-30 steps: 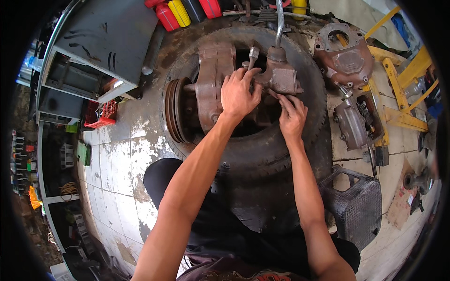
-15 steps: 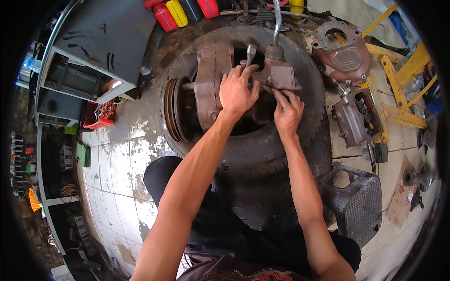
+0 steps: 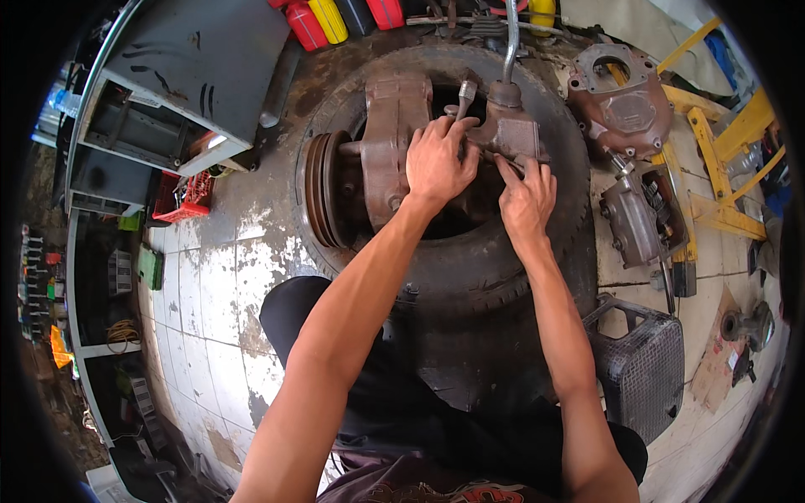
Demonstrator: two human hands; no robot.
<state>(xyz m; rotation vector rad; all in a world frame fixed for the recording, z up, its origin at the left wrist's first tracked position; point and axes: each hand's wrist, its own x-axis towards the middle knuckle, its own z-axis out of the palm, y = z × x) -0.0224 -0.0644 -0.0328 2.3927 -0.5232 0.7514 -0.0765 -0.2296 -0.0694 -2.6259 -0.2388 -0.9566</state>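
Observation:
A brown-coated gearbox housing [image 3: 394,151] lies on its side inside a large tyre [image 3: 470,277]. My left hand [image 3: 442,163] rests over its middle, fingers curled around something hidden beneath them. A short metal shaft with a thick cylindrical end [image 3: 467,92] sticks up just beyond those fingers; whether they grip it I cannot tell. To the right, my right hand [image 3: 528,201] is closed, thumb and fingertips together by a thin dark piece that reaches towards the left hand. Beyond it stands a bent lever [image 3: 511,50] on the housing's top. A grooved pulley [image 3: 323,189] sits at the left end.
At right are a brown bell-shaped housing [image 3: 625,101], a smaller open casing [image 3: 635,222], a yellow metal frame [image 3: 721,168] and a black plastic stool [image 3: 641,360]. A grey cabinet [image 3: 193,67] and red crate [image 3: 180,201] stand at left. Coloured jugs [image 3: 331,17] line the back.
The whole view has shifted slightly, so the gearbox and tyre appear further right. My hands stay at the same place on the gearbox, with the right fingers a little more bunched.

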